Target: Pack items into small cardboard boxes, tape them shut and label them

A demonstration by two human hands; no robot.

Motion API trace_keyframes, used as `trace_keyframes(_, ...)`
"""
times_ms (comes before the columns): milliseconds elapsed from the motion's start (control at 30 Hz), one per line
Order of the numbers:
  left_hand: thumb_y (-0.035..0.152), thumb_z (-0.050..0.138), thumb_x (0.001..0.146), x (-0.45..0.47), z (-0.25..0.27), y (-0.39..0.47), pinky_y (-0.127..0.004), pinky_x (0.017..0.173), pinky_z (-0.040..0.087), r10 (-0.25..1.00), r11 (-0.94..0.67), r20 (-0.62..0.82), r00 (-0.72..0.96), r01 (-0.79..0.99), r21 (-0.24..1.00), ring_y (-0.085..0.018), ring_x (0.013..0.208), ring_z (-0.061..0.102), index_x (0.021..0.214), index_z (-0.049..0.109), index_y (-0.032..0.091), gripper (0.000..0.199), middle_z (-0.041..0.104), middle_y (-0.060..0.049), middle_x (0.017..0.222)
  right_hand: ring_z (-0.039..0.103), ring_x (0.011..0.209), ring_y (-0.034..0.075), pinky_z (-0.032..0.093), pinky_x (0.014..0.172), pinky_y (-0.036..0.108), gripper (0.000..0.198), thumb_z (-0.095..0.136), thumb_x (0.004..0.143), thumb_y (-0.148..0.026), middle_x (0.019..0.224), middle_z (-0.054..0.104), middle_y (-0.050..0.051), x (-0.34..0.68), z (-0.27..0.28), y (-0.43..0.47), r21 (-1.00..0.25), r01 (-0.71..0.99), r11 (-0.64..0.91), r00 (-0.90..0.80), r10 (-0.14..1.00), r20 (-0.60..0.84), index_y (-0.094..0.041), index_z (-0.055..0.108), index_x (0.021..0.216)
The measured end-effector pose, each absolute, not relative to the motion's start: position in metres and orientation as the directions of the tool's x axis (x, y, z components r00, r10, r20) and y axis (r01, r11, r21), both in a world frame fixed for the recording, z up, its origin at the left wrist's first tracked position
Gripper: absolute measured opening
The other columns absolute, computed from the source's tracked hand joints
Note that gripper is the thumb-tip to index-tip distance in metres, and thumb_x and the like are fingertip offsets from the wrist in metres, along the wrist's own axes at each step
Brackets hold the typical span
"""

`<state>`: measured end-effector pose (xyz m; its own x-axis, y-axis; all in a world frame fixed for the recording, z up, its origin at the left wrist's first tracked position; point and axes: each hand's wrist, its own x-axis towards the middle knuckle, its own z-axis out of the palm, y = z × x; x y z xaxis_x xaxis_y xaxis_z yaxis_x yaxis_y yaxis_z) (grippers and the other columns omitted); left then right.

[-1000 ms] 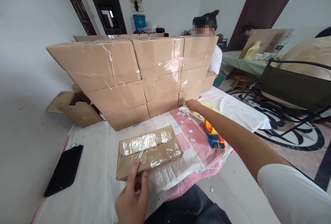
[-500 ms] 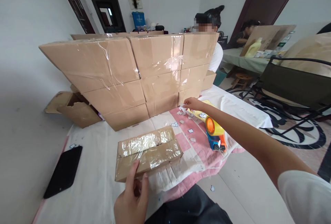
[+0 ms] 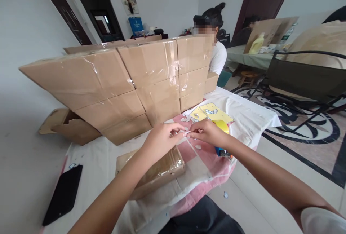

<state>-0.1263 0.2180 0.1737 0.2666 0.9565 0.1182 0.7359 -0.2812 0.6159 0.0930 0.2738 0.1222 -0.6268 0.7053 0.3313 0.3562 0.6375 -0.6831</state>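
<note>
My left hand (image 3: 163, 136) and my right hand (image 3: 208, 132) meet above the pink and white cloth, fingertips close together. Between their pinched fingers is a small white paper piece (image 3: 186, 131), mostly covered by the fingers. Below my left forearm lies a taped cardboard box (image 3: 167, 165), partly hidden by the arm. Several loose paper pieces (image 3: 198, 147) are scattered on the cloth around my hands. Just beyond my right hand is a yellow printed sheet (image 3: 225, 115). A tape dispenser (image 3: 221, 151) with a yellow roll stands partly behind my right wrist.
Stacked, taped cardboard boxes (image 3: 159, 97) form a wall along the table's far side. A black phone (image 3: 63, 194) lies at the left edge, near an open carton (image 3: 78, 127). Behind the boxes sits another person (image 3: 218, 55). A dark folding chair (image 3: 302, 71) stands at right.
My left hand has left the cardboard box and come up to my right hand. My right hand has drawn back from the scattered pieces with a small paper piece. The view has shifted slightly.
</note>
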Motion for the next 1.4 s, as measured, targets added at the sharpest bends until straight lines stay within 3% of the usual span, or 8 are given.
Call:
trace_keyframes(100, 0.033, 0.056, 0.089, -0.114, 0.165, 0.225, -0.027, 0.064, 0.043, 0.942, -0.295, 0.08, 0.325, 0.693, 0.658, -0.014, 0.068, 0.062, 0.087, 0.076, 0.026, 0.021, 0.077, 0.002, 0.086, 0.051, 0.055, 0.011, 0.036, 0.055, 0.024, 0.037, 0.069, 0.091, -0.048, 0.061, 0.065, -0.001, 0.101, 0.111, 0.265, -0.713, 0.334, 0.617, -0.579, 0.731, 0.361, -0.018, 0.07, 0.07)
trace_keyframes(333, 0.039, 0.058, 0.091, -0.106, 0.162, 0.221, -0.025, 0.061, 0.04, 0.974, -0.18, 0.056, 0.219, 0.605, 0.776, -0.012, 0.066, 0.058, 0.082, 0.072, 0.025, 0.022, 0.067, 0.004, 0.07, 0.062, 0.068, 0.015, 0.044, 0.062, 0.026, 0.022, 0.072, 0.089, -0.04, 0.079, 0.073, 0.003, 0.104, 0.087, 0.25, -0.944, 0.074, 0.323, -0.389, 0.88, 0.27, -0.019, 0.075, 0.095)
trace_keyframes(433, 0.039, 0.059, 0.091, -0.101, 0.158, 0.225, -0.024, 0.059, 0.039, 0.981, -0.111, -0.01, 0.196, 0.595, 0.796, -0.012, 0.064, 0.058, 0.082, 0.071, 0.025, 0.02, 0.065, 0.005, 0.067, 0.062, 0.066, 0.015, 0.046, 0.062, 0.027, 0.022, 0.071, 0.087, -0.039, 0.076, 0.071, 0.004, 0.098, 0.079, 0.244, -0.978, -0.074, 0.196, -0.333, 0.919, 0.209, -0.017, 0.074, 0.089)
trace_keyframes(567, 0.036, 0.06, 0.09, -0.093, 0.148, 0.232, -0.024, 0.059, 0.04, 0.98, -0.052, -0.07, 0.188, 0.573, 0.818, -0.011, 0.06, 0.061, 0.088, 0.069, 0.025, 0.014, 0.068, 0.006, 0.068, 0.05, 0.059, 0.012, 0.038, 0.058, 0.026, 0.024, 0.067, 0.086, -0.036, 0.063, 0.057, -0.002, 0.092, 0.073, 0.237, -0.967, -0.198, 0.161, -0.256, 0.944, 0.209, -0.018, 0.066, 0.072)
trace_keyframes(833, 0.033, 0.054, 0.092, -0.071, 0.155, 0.229, -0.022, 0.058, 0.043, 0.973, -0.192, 0.028, 0.228, 0.742, 0.642, -0.011, 0.061, 0.068, 0.086, 0.068, 0.027, 0.016, 0.068, 0.007, 0.066, 0.037, 0.054, 0.009, 0.03, 0.054, 0.025, 0.028, 0.067, 0.085, -0.036, 0.059, 0.042, -0.007, 0.088, 0.056, 0.232, -0.913, -0.4, 0.084, -0.153, 0.976, 0.157, -0.019, 0.054, 0.068)
trace_keyframes(1000, 0.037, 0.052, 0.094, -0.063, 0.159, 0.22, -0.023, 0.059, 0.045, 0.967, -0.251, 0.097, 0.236, 0.82, 0.513, -0.012, 0.063, 0.069, 0.091, 0.067, 0.028, 0.017, 0.072, 0.006, 0.072, 0.035, 0.057, 0.009, 0.029, 0.056, 0.025, 0.022, 0.064, 0.085, -0.029, 0.061, 0.04, -0.007, 0.097, 0.062, 0.229, -0.913, -0.389, 0.12, -0.137, 0.973, 0.186, -0.019, 0.053, 0.068)
trace_keyframes(1200, 0.043, 0.055, 0.093, -0.06, 0.16, 0.221, -0.025, 0.055, 0.042, 0.951, -0.197, -0.102, 0.293, 0.826, 0.529, -0.013, 0.056, 0.061, 0.117, 0.065, 0.032, 0.028, 0.069, 0.006, 0.067, 0.035, 0.058, 0.009, 0.027, 0.055, 0.025, 0.016, 0.054, 0.08, -0.015, 0.062, 0.04, -0.007, 0.111, 0.063, 0.225, -0.932, -0.319, 0.173, -0.198, 0.949, 0.244, -0.02, 0.047, 0.067)
trace_keyframes(1400, 0.036, 0.054, 0.094, -0.049, 0.157, 0.219, -0.022, 0.055, 0.041, 0.938, -0.183, -0.142, 0.315, 0.802, 0.569, -0.009, 0.053, 0.056, 0.09, 0.067, 0.029, 0.016, 0.065, 0.007, 0.065, 0.033, 0.057, 0.009, 0.024, 0.055, 0.026, 0.018, 0.056, 0.079, -0.015, 0.059, 0.039, -0.007, 0.119, 0.055, 0.223, -0.928, -0.358, 0.106, -0.254, 0.945, 0.206, -0.02, 0.047, 0.065)
